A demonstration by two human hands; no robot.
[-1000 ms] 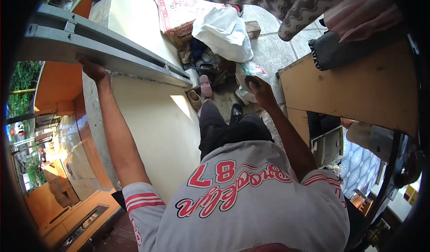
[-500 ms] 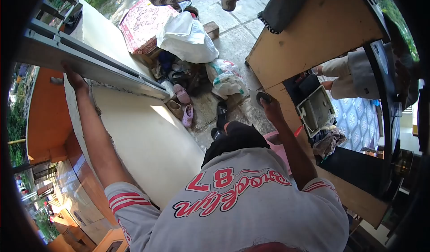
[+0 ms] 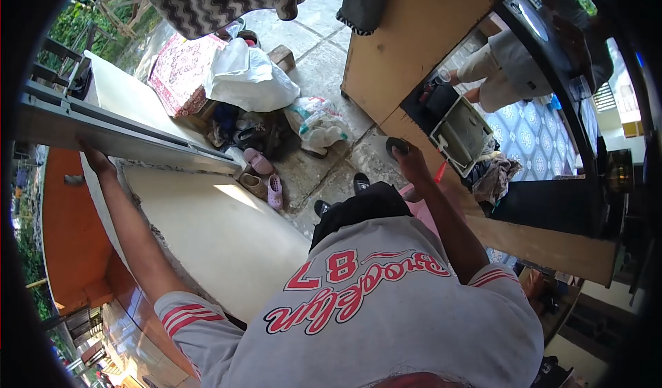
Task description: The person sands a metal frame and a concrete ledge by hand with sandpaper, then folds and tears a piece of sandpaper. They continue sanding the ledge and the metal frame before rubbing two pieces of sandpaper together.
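Note:
My left hand [image 3: 100,162] reaches up to the grey metal rail [image 3: 138,134], its fingers around the rail's lower edge and partly hidden by it. Below that rail stands a cream-painted low wall [image 3: 214,212] with a rough, chipped edge. On the other side, my right hand [image 3: 412,164] is closed around a small dark oval object [image 3: 396,147]; its kind I cannot tell. A tan wooden panel [image 3: 393,123] is close beyond this hand. Beneath my right forearm, a pink plastic container [image 3: 424,212] shows in part.
Purple clogs [image 3: 275,191] and other shoes lie by the wall. White plastic bags [image 3: 252,85] and a red-patterned cloth-covered box [image 3: 181,71] are farther ahead on the paving. At right are a grey crate [image 3: 463,134] and another person's legs [image 3: 493,71]. A zigzag-patterned cloth [image 3: 221,2] hangs overhead.
The view has swung so that the bags, shoes and rail sit farther left and lower. My feet have shifted position. Both hands keep their holds.

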